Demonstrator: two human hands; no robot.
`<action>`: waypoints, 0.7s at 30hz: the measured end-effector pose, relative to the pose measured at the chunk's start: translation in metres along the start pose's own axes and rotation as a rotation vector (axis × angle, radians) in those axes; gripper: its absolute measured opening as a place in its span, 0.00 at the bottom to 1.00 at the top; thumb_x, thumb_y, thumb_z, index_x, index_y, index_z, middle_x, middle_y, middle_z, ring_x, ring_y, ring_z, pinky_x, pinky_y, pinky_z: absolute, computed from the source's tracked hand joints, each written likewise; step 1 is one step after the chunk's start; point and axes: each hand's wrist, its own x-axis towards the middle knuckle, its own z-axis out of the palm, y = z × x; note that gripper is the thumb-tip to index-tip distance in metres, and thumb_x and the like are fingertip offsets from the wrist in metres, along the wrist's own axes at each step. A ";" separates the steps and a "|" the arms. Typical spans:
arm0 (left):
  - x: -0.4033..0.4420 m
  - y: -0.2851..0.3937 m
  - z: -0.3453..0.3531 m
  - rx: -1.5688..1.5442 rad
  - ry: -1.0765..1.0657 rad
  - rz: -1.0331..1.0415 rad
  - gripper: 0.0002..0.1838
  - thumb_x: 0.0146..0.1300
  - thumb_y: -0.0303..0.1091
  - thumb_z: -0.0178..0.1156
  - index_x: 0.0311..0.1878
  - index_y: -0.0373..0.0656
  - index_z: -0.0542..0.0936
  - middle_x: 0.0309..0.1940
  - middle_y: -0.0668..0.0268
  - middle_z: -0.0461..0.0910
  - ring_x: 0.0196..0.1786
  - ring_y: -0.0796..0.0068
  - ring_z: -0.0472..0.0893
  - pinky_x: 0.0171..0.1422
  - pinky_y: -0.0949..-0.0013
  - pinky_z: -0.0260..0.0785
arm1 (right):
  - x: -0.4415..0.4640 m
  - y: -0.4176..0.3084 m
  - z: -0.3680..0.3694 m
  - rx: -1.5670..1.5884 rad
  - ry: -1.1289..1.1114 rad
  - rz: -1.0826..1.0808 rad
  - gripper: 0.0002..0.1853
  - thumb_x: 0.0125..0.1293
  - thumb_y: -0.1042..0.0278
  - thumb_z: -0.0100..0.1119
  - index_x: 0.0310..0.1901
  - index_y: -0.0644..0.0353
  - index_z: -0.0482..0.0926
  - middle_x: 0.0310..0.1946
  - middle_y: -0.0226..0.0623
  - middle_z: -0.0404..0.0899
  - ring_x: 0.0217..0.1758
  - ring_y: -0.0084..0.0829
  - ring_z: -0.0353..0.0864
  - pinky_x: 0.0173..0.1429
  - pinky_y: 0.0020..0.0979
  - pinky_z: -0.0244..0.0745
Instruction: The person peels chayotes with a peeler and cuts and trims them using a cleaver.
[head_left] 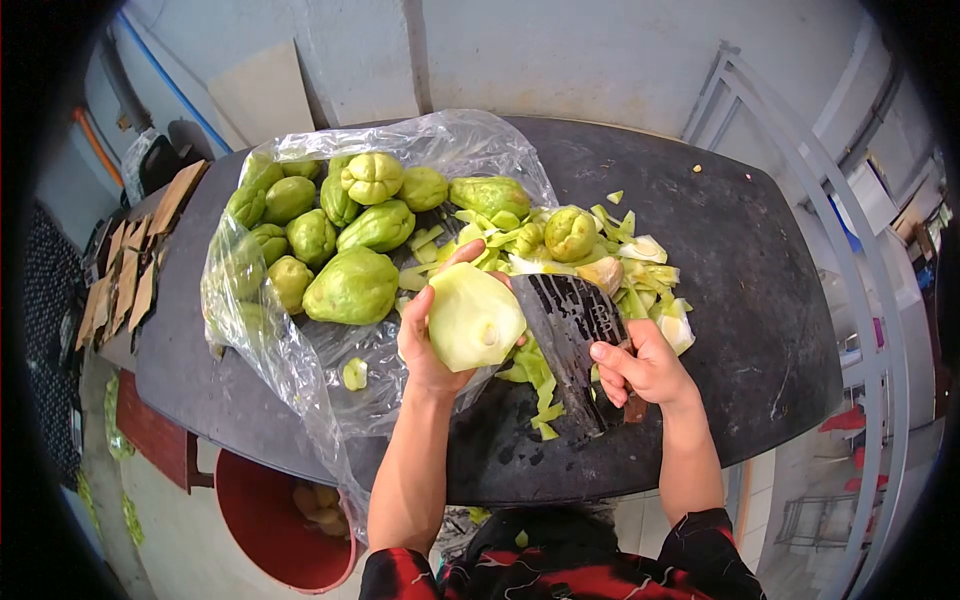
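Note:
My left hand is wrapped round a peeled, pale green chayote, its smooth cut face turned up. Just to the right, my right hand grips a cleaver by its brown handle. The broad blade is dark with wet streaks and lies close to the chayote; whether the two touch, I cannot tell. Green peelings show beside and beneath the blade. Behind it, a whole chayote rests among more peel and trimmed pieces.
Several unpeeled chayotes lie on a clear plastic bag at the left of the black table. A small green scrap sits on the plastic. Below the front edge stands a red bucket with pale items inside. Metal railings run along the right.

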 end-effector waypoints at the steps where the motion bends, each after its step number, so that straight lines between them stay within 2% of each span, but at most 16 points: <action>1: 0.000 0.000 0.001 -0.028 -0.006 -0.006 0.43 0.62 0.60 0.54 0.73 0.40 0.63 0.51 0.48 0.77 0.47 0.53 0.82 0.44 0.49 0.80 | 0.000 0.000 -0.001 0.000 0.000 0.000 0.18 0.74 0.64 0.57 0.25 0.60 0.69 0.14 0.27 0.70 0.14 0.19 0.71 0.18 0.25 0.68; 8: -0.001 0.000 0.000 0.046 0.052 0.014 0.43 0.61 0.59 0.54 0.71 0.34 0.64 0.51 0.46 0.79 0.50 0.58 0.82 0.54 0.61 0.78 | -0.002 -0.001 -0.004 -0.010 0.012 0.042 0.18 0.74 0.64 0.58 0.26 0.60 0.69 0.13 0.27 0.70 0.13 0.19 0.70 0.18 0.25 0.69; 21: -0.001 -0.002 0.003 0.087 0.092 -0.004 0.43 0.60 0.59 0.53 0.71 0.36 0.65 0.51 0.46 0.80 0.50 0.59 0.82 0.53 0.62 0.77 | -0.002 -0.001 -0.007 0.025 -0.010 0.060 0.16 0.74 0.66 0.58 0.27 0.61 0.69 0.14 0.27 0.69 0.13 0.19 0.70 0.18 0.25 0.69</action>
